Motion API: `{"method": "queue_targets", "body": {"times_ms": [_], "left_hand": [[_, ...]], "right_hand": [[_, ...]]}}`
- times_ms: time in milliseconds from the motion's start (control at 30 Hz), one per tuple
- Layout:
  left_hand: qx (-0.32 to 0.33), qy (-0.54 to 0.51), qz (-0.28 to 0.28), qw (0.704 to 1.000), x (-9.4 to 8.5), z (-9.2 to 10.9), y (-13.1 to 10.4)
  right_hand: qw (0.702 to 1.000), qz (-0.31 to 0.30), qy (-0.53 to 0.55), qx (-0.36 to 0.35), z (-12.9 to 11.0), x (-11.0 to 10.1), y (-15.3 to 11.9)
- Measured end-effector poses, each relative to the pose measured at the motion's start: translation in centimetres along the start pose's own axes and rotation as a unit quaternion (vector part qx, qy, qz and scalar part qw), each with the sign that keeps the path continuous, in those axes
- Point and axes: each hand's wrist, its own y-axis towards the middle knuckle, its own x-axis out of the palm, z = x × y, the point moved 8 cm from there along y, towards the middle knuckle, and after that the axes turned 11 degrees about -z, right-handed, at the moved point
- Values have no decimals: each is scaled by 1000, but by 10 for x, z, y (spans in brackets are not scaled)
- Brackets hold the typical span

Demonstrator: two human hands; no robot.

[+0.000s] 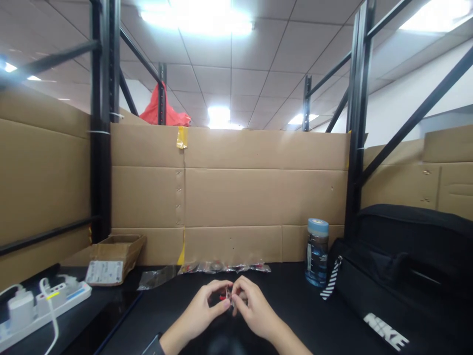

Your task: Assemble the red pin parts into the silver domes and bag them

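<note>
Low in the middle of the head view, my two hands meet just above the black tabletop [185, 296]. Fingers and thumb of my left hand [205, 303] are curled round a small red and silvery piece [223, 297], too small to name. My right hand [253, 305] pinches at the same spot, its fingertips touching the piece or a part of it; the fingers hide most of that. Behind the hands lies a row of clear plastic packets [225, 267] with small reddish parts inside.
A flat clear bag [158, 277] and an open cardboard box [114, 259] lie left, near a white power strip [70, 298] and a dark flat panel [107, 323]. Right stand a blue-lidded bottle [317, 251] and a black bag [406, 276]. A cardboard wall [232, 197] closes the back.
</note>
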Motion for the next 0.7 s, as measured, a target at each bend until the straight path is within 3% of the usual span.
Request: {"method": "queue_targets", "body": {"times_ms": [167,367,700], "left_hand": [[19,-64,-17,998,3,-3,3],[15,-73,-3,997,-2,-8,6],[19,128,34,991,-1,9,1]], "right_hand": [[998,30,-57,-18,-5,-11,1],[991,53,-113,-44,-17,-19,-1],[994,12,-101,-43,-15,-5,0]]}}
